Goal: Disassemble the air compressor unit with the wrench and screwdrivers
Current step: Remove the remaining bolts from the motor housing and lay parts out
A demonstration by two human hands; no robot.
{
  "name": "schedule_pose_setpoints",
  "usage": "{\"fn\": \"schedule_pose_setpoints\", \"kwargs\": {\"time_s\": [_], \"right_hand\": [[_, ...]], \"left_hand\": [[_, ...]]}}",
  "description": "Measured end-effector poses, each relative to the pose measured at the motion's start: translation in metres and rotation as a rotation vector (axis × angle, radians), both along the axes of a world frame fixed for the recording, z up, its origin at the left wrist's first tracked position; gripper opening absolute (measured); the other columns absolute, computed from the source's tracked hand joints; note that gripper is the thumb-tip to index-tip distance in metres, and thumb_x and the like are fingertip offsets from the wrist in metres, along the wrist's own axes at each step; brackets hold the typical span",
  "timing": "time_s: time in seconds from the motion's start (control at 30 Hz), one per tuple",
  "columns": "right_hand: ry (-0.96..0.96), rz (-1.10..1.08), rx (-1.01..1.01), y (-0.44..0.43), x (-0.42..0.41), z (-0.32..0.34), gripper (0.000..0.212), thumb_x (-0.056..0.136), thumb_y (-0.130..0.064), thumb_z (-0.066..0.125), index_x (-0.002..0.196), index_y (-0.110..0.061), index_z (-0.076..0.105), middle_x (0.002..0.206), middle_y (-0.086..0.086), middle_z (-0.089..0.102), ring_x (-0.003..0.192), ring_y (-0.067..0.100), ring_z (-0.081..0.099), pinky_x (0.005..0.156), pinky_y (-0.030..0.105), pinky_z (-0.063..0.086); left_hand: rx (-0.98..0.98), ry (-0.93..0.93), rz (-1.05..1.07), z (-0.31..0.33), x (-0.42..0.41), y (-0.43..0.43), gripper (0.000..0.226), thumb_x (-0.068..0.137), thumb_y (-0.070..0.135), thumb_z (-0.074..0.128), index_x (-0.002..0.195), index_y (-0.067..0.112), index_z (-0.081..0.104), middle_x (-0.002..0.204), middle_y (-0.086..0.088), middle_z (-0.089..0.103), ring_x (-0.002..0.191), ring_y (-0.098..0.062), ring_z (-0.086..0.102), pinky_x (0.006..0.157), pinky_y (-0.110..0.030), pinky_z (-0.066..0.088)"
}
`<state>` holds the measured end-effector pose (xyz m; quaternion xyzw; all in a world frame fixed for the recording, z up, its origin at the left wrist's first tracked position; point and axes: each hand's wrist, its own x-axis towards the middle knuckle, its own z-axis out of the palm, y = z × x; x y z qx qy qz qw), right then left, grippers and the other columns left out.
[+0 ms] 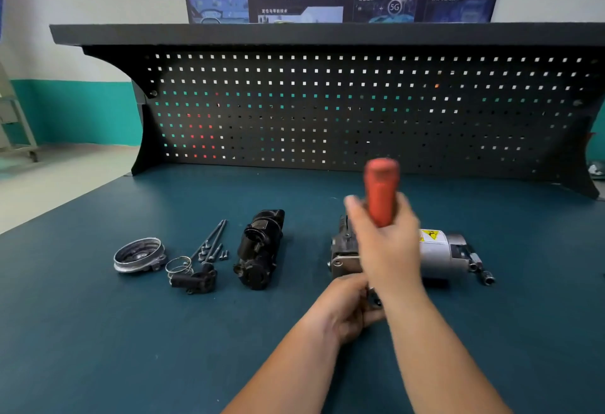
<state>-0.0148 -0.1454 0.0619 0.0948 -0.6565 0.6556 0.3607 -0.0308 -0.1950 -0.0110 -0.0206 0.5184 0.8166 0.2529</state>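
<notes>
Running across the far side of the bench top (98, 331), an upright pegboard (360, 109) closes that edge, and a dark shelf (294, 34) juts out above it. The bench's left edge slants from the pegboard's foot toward the near left, with floor beyond it. Open mat lies between the pegboard and the row of parts, and more on both sides of the forearms.

The compressor (435, 253) lies on its side right of centre, with its silver end pointing right. Well to its left lies a black housing (260, 250). Farther left are long bolts (211, 240), a wire clip (178, 264), a small black fitting (196, 279) and a metal ring cover (139, 255), all apart from the compressor.

The right hand (386, 243), blurred, is raised over the compressor's left part. Its fingers are wrapped round a red-handled screwdriver (381, 191) held nearly upright; the shaft is hidden. The left hand (347, 312) sits at the compressor's near left corner with curled fingers; whether they grip anything cannot be told.
</notes>
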Motion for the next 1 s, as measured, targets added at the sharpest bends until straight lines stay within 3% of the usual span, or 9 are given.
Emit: {"fn": "schedule_pose_setpoints", "kwargs": {"time_s": [0.1, 0.2, 0.3, 0.4, 0.5, 0.63, 0.8, 0.9, 1.0], "right_hand": [[0.055, 0.015, 0.372, -0.018, -0.002, -0.005, 0.030, 0.078, -0.038, 0.064, 0.063, -0.028, 0.040, 0.056, -0.013, 0.047, 0.049, 0.004, 0.039, 0.049, 0.016, 0.032], [0.066, -0.006, 0.330, -0.016, 0.001, -0.009, 0.031, 0.079, -0.038, 0.065, 0.062, -0.029, 0.040, 0.055, -0.015, 0.047, 0.050, 0.004, 0.042, 0.052, 0.020, 0.037], [0.018, -0.067, -0.064, -0.003, 0.007, -0.007, 0.025, 0.073, -0.037, 0.067, 0.065, -0.024, 0.048, 0.050, -0.016, 0.049, 0.045, -0.001, 0.042, 0.049, 0.013, 0.037], [0.001, -0.076, -0.612, 0.027, 0.007, -0.006, 0.021, 0.081, -0.028, 0.064, 0.072, -0.024, 0.046, 0.042, -0.014, 0.042, 0.039, 0.000, 0.036, 0.043, 0.017, 0.032], [-0.103, -0.023, -1.153, 0.064, 0.007, -0.017, 0.029, 0.092, -0.025, 0.054, 0.069, -0.023, 0.036, 0.046, -0.011, 0.029, 0.038, 0.005, 0.027, 0.040, 0.017, 0.023], [-0.248, 0.023, -1.408, 0.080, 0.007, -0.035, 0.033, 0.091, -0.030, 0.049, 0.066, -0.023, 0.030, 0.045, -0.008, 0.024, 0.038, 0.008, 0.022, 0.040, 0.016, 0.020], [-0.057, 0.046, -1.095, 0.060, 0.004, -0.008, 0.030, 0.093, -0.021, 0.052, 0.067, -0.022, 0.036, 0.044, -0.012, 0.029, 0.037, 0.004, 0.027, 0.037, 0.016, 0.023], [-0.049, 0.007, -0.642, 0.032, -0.001, 0.006, 0.025, 0.089, -0.015, 0.060, 0.072, -0.024, 0.046, 0.042, -0.014, 0.041, 0.037, 0.001, 0.035, 0.041, 0.018, 0.030], [-0.032, -0.048, -0.061, -0.002, -0.001, 0.005, 0.027, 0.079, -0.033, 0.069, 0.064, -0.025, 0.048, 0.047, -0.014, 0.047, 0.044, 0.002, 0.040, 0.049, 0.021, 0.037]], "left_hand": [[0.074, 0.022, 0.048, -0.003, -0.002, -0.002, 0.036, 0.092, 0.001, 0.045, 0.061, 0.013, 0.059, 0.059, -0.004, 0.054, 0.054, -0.015, 0.053, 0.056, -0.028, 0.046], [0.064, 0.032, 0.096, -0.002, -0.001, -0.001, 0.027, 0.089, 0.002, 0.049, 0.065, 0.012, 0.059, 0.062, -0.006, 0.051, 0.060, -0.019, 0.049, 0.062, -0.032, 0.041], [-0.001, 0.040, 0.056, -0.003, -0.002, -0.002, 0.036, 0.083, -0.003, 0.047, 0.054, 0.011, 0.064, 0.052, -0.002, 0.057, 0.048, -0.013, 0.055, 0.047, -0.024, 0.047], [0.012, -0.017, 0.035, 0.002, 0.000, -0.003, 0.018, 0.089, 0.006, 0.054, 0.077, 0.011, 0.066, 0.062, 0.000, 0.068, 0.053, -0.010, 0.065, 0.050, -0.025, 0.054], [0.018, -0.045, 0.037, 0.002, -0.001, -0.003, 0.021, 0.092, 0.016, 0.055, 0.075, 0.009, 0.066, 0.063, -0.001, 0.070, 0.053, -0.011, 0.067, 0.047, -0.021, 0.053], [0.019, -0.056, 0.013, 0.005, 0.001, -0.001, 0.025, 0.092, 0.019, 0.054, 0.074, 0.008, 0.067, 0.063, -0.002, 0.070, 0.053, -0.011, 0.067, 0.047, -0.020, 0.052], [0.100, -0.101, 0.017, 0.010, 0.005, -0.004, 0.013, 0.086, 0.019, 0.061, 0.079, 0.009, 0.067, 0.066, -0.001, 0.070, 0.055, -0.010, 0.067, 0.048, -0.022, 0.054], [0.148, -0.103, 0.017, 0.009, 0.004, -0.002, 0.007, 0.085, 0.014, 0.062, 0.091, 0.011, 0.066, 0.073, -0.002, 0.070, 0.062, -0.012, 0.068, 0.055, -0.026, 0.058], [0.165, -0.091, 0.002, 0.007, 0.003, -0.001, 0.015, 0.090, 0.001, 0.049, 0.085, 0.007, 0.062, 0.073, -0.007, 0.061, 0.064, -0.015, 0.060, 0.059, -0.027, 0.056]]}}
